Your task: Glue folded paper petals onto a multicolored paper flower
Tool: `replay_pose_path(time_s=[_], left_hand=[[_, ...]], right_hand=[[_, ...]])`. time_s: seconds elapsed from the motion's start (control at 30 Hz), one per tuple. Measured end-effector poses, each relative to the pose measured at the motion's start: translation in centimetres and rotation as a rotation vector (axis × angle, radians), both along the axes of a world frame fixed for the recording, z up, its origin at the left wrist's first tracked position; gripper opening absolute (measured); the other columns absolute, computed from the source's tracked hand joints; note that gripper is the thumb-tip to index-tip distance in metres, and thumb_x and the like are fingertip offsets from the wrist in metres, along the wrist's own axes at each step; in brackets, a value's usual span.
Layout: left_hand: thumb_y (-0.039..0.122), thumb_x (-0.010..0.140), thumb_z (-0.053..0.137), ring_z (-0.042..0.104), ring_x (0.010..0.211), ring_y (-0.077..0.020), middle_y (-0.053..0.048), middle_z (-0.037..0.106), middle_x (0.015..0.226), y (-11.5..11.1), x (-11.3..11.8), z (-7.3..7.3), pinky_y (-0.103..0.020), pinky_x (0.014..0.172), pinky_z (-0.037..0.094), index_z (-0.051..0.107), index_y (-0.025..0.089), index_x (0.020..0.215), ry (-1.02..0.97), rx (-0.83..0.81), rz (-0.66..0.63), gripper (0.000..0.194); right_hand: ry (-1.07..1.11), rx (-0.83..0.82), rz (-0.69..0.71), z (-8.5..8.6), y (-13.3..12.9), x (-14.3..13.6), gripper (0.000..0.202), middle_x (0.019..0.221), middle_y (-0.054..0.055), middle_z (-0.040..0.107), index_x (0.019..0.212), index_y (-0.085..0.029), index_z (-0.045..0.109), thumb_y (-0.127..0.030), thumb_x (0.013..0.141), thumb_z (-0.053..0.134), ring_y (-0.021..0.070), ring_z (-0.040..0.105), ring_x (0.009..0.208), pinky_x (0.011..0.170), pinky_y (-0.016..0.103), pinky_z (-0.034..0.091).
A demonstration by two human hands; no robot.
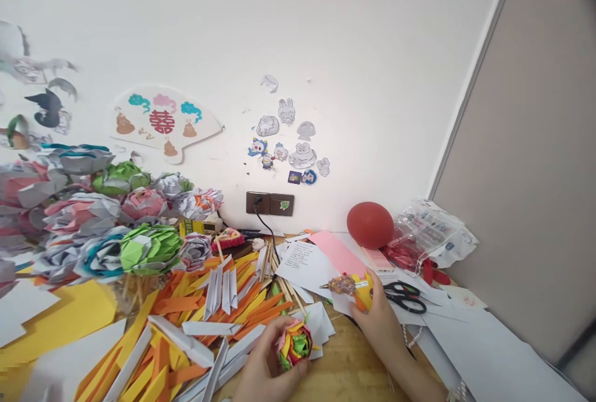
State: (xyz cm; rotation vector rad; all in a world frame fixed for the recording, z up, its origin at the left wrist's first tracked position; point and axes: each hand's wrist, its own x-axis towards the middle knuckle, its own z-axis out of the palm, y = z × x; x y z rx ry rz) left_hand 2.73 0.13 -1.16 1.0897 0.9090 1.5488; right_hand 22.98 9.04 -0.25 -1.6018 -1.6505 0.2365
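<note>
My left hand [270, 361] is closed around a small paper flower [295, 345] with a green middle and yellow, red and pink petals. A thin wooden stick [298, 302] shows just behind it. To the right, my right hand [375, 306] grips a yellow hot glue gun [361, 292], its metal tip pointing left, above and apart from the flower. White folded paper [321, 321] lies behind the flower. Left of my left hand spread many folded strips of orange paper [177, 304], yellow paper and white paper [212, 328].
Finished paper flowers [151, 248] crowd the left side. Black-handled scissors [405, 296] lie right of my right hand. A red balloon [370, 225], a clear plastic bag [433, 234] and a written sheet [302, 262] are at the back. A cord [266, 225] runs from the wall socket [258, 203].
</note>
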Motion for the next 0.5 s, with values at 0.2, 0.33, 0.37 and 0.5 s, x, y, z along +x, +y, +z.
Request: replay_pose_path(time_s=[0.2,0.33,0.37,0.5], left_hand=[[0.037,0.057,0.076,0.054,0.076,-0.0195,-0.001,0.061,0.080,0.06,-0.07,0.26,-0.030,0.070,0.041,0.058,0.023,0.089,0.049,-0.001,0.048,0.039],[0.037,0.056,0.076,0.055,0.075,-0.0202,-0.001,0.060,0.079,-0.10,0.20,0.57,-0.031,0.070,0.043,0.058,0.022,0.088,0.045,-0.014,0.074,0.040],[0.037,0.056,0.076,0.055,0.075,-0.0201,-0.001,0.060,0.078,-0.14,0.23,0.65,-0.031,0.070,0.043,0.058,0.022,0.088,0.043,-0.014,0.074,0.040],[0.036,0.055,0.078,0.055,0.076,-0.0196,-0.001,0.061,0.080,-0.31,0.29,0.96,-0.030,0.070,0.043,0.058,0.022,0.089,0.030,-0.005,0.081,0.042]], right_hand=[[0.001,0.007,-0.014,0.15,-0.12,-0.14,0.062,0.125,0.013,0.052,0.132,-0.016,0.032,-0.023,0.073,0.050,0.0269,0.056,0.107,0.079,0.036,0.049],[-0.010,0.004,-0.020,0.36,-0.26,-0.24,0.061,0.120,0.013,0.055,0.131,-0.016,0.033,-0.022,0.073,0.050,0.0258,0.058,0.104,0.077,0.035,0.049],[-0.011,0.005,-0.018,0.41,-0.29,-0.27,0.061,0.121,0.013,0.055,0.131,-0.016,0.032,-0.022,0.073,0.050,0.0257,0.058,0.104,0.078,0.035,0.048],[-0.020,-0.011,-0.020,0.45,-0.31,-0.35,0.061,0.126,0.013,0.051,0.132,-0.016,0.031,-0.022,0.073,0.049,0.0278,0.058,0.105,0.076,0.037,0.049]])
